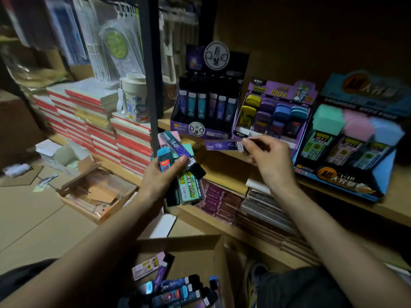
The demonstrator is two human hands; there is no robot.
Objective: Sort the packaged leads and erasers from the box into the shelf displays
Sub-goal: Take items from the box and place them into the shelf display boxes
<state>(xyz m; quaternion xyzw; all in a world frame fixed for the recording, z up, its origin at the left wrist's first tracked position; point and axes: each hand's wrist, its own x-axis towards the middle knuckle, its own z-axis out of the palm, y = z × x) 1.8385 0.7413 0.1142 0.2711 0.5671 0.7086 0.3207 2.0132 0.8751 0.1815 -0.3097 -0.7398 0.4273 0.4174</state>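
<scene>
Lead packs (181,172) fill my left hand (160,174) — my right hand (266,156) pinches one purple pack (223,145) just before the black display (208,112). Cardboard box (200,247) sits below; black post (152,81) stands left.

The cardboard box (195,245) at 6 o'clock is cut by the bottom edge, and the packs inside are too dark to read. Both forearms leave the picture at approx. 5 and 7 o'clock. The left hand (160,174) covers the lower parts of its bundle of packs (184,174), so the count is unclear. Print on the purple lead pack (224,145) is too small to read. Hanging bags (115,41) at 11 o'clock are blurred, contents unclear. Shelf (224,156) is cut off at 3 o'clock.
</scene>
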